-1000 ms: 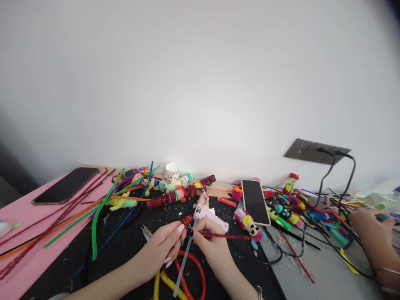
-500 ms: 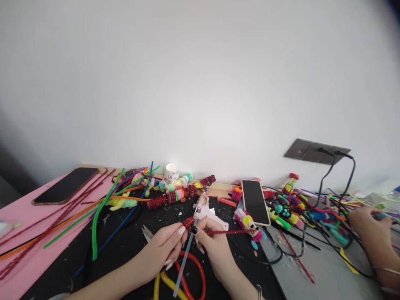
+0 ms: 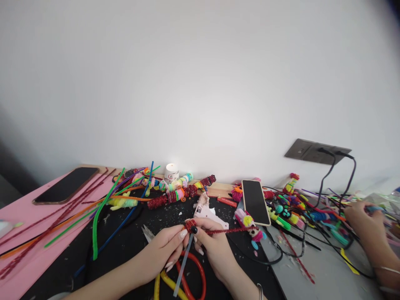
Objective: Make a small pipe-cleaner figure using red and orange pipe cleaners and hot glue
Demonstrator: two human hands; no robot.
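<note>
Between my fingertips is a small coil of dark red tinsel pipe cleaner (image 3: 190, 225). My left hand (image 3: 168, 246) pinches the coil from the left. With thumb and forefinger, my right hand (image 3: 210, 239) holds the pipe cleaner's winding end, and its loose length (image 3: 237, 230) sticks out to the right. Just behind my hands lies a pale pink glue gun (image 3: 208, 213), its clear glue stick (image 3: 183, 270) running toward me beneath my fingers. Scissors with red and yellow handles (image 3: 202, 271) lie under my hands, the blade tips (image 3: 146, 233) showing at left.
Loose pipe cleaners (image 3: 95, 225) and a dark phone (image 3: 65, 185) lie on the pink sheet at left. Pipe-cleaner figures, a paper cup (image 3: 171, 173) and a second phone (image 3: 255, 203) line the wall. At right, another person's hand (image 3: 364, 221) works among cables and pipe cleaners.
The red coil has turned and shifted slightly between my fingertips, with my right thumb now over it. The other person's hand at right has moved slightly left and up.
</note>
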